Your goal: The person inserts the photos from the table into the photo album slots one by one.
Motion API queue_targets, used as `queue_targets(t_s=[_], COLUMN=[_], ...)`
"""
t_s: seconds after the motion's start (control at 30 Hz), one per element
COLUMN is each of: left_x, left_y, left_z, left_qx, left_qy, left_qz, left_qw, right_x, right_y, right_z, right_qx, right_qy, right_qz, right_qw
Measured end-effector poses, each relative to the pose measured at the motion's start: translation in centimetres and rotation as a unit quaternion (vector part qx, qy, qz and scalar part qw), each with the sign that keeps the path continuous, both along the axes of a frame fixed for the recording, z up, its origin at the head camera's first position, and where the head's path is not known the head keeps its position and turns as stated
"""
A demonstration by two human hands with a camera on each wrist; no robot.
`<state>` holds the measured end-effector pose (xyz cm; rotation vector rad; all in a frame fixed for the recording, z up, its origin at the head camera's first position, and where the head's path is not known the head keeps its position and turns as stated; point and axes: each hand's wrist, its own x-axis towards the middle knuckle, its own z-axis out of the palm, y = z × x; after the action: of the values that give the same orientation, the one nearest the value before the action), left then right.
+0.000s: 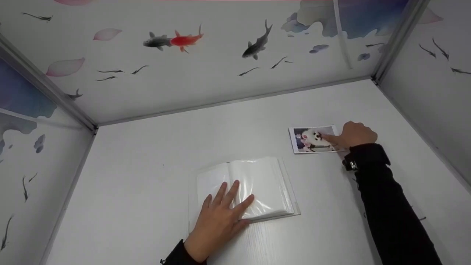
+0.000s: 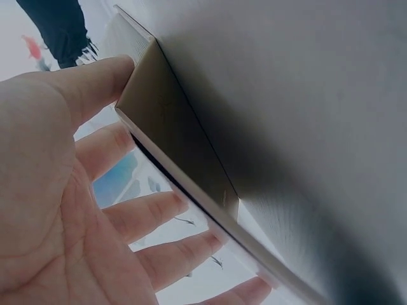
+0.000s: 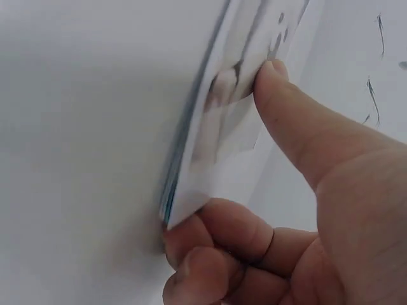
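Note:
An open photo album [image 1: 263,184] with clear plastic sleeves lies on the white table. My left hand [image 1: 219,221] rests on it with fingers spread, over the fold and lower edge. In the left wrist view, the fingertips touch the album's spine and edge [image 2: 172,127]. Up and to the right, a thin stack of photos [image 1: 305,143] lies with a white fluffy dog picture on top. My right hand [image 1: 357,134] grips its right end. The right wrist view shows the thumb [image 3: 286,108] on the top photo and curled fingers [image 3: 222,235] at the stack's edge.
White panels with printed fish [image 1: 186,39] and petals stand behind the table [image 1: 147,158] and along both sides. Grey metal posts [image 1: 399,40] join them at the corners.

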<state>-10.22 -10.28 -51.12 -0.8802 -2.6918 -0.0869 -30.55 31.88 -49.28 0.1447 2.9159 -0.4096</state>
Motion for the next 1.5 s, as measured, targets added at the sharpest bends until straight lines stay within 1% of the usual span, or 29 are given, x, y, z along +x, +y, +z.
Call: queue_targets(t_s=[0.07,0.17,0.23,0.3,0.43,0.5,0.57,0.67,0.77,0.87,0.93,1.03,1.17,1.37,1.5], left_x=[0.0,0.0,0.0,0.0,0.0,0.1,0.1,0.1,0.1,0.0,0.0,0.1,0.1,0.0,0.0], left_y=[0.0,0.0,0.0,0.1,0.1,0.1,0.1,0.1,0.1,0.1,0.1,0.1,0.1,0.0,0.0], left_z=[0.0,0.1,0.1,0.2,0.3,0.3,0.3,0.3,0.3,0.3,0.3,0.2,0.2,0.2,0.2], left_qx=[-0.002,-0.007,-0.008,-0.007,-0.010,-0.009,-0.011,-0.010,-0.014,-0.017,-0.017,-0.015,-0.014,-0.016,-0.009], left_qy=[-0.005,-0.018,-0.025,-0.031,-0.042,-0.038,-0.031,-0.023,-0.029,-0.035,-0.036,-0.035,-0.031,-0.023,-0.016], left_qz=[0.003,0.007,0.009,0.010,0.011,0.008,0.007,0.005,0.007,0.010,0.010,0.009,0.010,0.011,0.007], left_qw=[1.0000,0.9998,0.9996,0.9994,0.9990,0.9992,0.9994,0.9997,0.9995,0.9992,0.9992,0.9992,0.9994,0.9995,0.9998], right_x=[0.2,0.5,0.6,0.5,0.1,-0.1,-0.2,-0.5,-0.7,-0.8,-0.8,-0.7,-0.7,-0.7,-0.6], right_y=[0.0,-0.3,-0.5,-0.6,-0.7,-0.9,-1.1,-1.3,-1.4,-1.5,-1.4,-1.4,-1.5,-1.9,-2.0], right_z=[0.1,0.3,0.4,0.5,0.0,-0.2,-0.3,-0.4,-0.4,-0.3,-0.3,-0.3,-0.5,-0.4,-0.4], right_qx=[-0.004,-0.024,-0.032,-0.036,-0.047,-0.047,-0.039,-0.030,-0.036,-0.048,-0.056,-0.071,-0.089,-0.083,-0.068], right_qy=[-0.007,-0.026,-0.028,-0.008,0.065,0.078,0.072,0.051,0.042,0.036,0.036,0.037,0.050,0.088,0.083], right_qz=[0.005,0.024,0.034,0.035,0.025,0.031,0.042,0.061,0.074,0.078,0.075,0.060,0.038,0.030,0.032], right_qw=[1.000,0.999,0.998,0.999,0.997,0.995,0.996,0.996,0.996,0.995,0.995,0.995,0.994,0.992,0.994])
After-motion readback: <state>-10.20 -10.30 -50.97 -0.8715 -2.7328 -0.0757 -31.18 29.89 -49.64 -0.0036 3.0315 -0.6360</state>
